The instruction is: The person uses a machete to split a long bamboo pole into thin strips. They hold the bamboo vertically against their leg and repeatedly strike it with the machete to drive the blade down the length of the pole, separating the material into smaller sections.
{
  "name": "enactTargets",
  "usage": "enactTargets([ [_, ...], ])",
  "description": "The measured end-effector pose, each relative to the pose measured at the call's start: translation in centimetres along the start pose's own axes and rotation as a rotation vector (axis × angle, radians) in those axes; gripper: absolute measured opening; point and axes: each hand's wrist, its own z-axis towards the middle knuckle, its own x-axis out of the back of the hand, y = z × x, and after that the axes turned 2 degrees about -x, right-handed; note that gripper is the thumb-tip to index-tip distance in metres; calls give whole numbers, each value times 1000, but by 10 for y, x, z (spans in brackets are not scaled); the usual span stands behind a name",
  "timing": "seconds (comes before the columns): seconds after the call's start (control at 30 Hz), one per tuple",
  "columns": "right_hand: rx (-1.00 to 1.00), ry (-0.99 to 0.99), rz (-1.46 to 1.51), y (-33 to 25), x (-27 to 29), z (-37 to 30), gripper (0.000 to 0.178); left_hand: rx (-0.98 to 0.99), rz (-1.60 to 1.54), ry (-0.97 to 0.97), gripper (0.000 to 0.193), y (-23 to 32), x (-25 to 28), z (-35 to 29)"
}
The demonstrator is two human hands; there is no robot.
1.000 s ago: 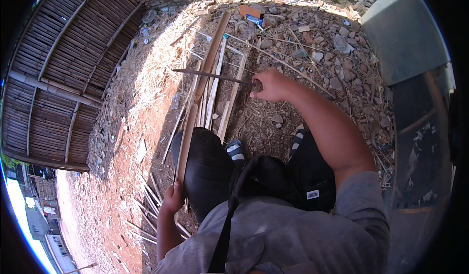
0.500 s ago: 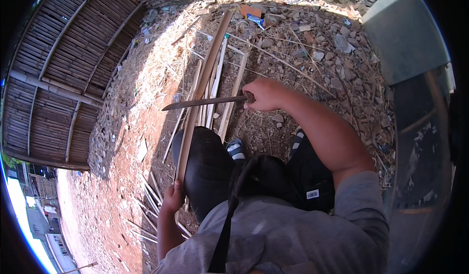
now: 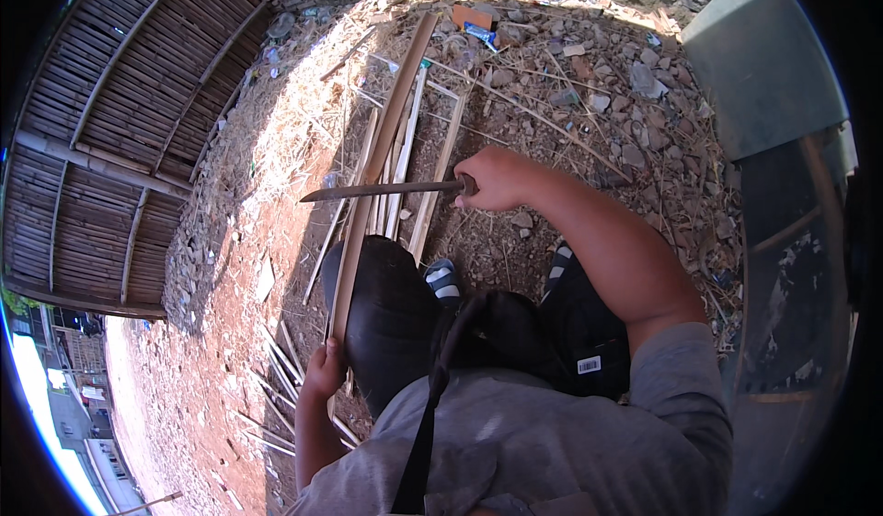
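A long tan bamboo strip (image 3: 395, 107) slants from beside my left knee out over the ground ahead. My left hand (image 3: 325, 367) is closed around its near end, low at the left. My right hand (image 3: 492, 177) grips the handle of a machete (image 3: 386, 189), fingers wrapped round it. The dark blade points left and lies across the strip, just beyond the knee. Whether its edge touches the strip or only passes over it, I cannot tell. The strip runs along the left side of my dark trouser leg (image 3: 382, 304).
Several pale strips (image 3: 432, 185) lie on the ground ahead, and more thin sticks (image 3: 280, 369) lie left of my left hand. Stones and rubble (image 3: 635, 130) cover the ground at right. A slatted bamboo panel (image 3: 101, 130) stands left, a grey-green board (image 3: 763, 65) right.
The machete and my right hand have shifted very slightly left. The bamboo strip has moved a touch forward and left, and my left hand keeps its hold.
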Motion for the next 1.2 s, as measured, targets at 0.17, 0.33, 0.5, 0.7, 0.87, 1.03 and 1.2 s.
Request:
enactTargets([
  [0.17,3,-25,24,1,-4,4,28,45,-36,10,70,5,-2,-2],
  [0.33,8,-1,1,2,-3,2,26,71,-86,-21,70,17,-1,-4],
  [0.5,1,26,-19,-1,3,-2,26,90,-93,-8,69,18,-2,-5],
  [0.7,130,129,-7,21,1,0,29,75,-68,-19,68,12,-1,-2],
  [0.87,87,85,-78,1,10,-8,20,15,19,38,68,-5,-1,-1],
  [1.03,125,36,-250,-26,-5,-12,12,66,35,41,68,11,-1,-5],
  [1.2,29,98,-147,0,6,-2,13,66,17,34,66,4,-1,-2],
])
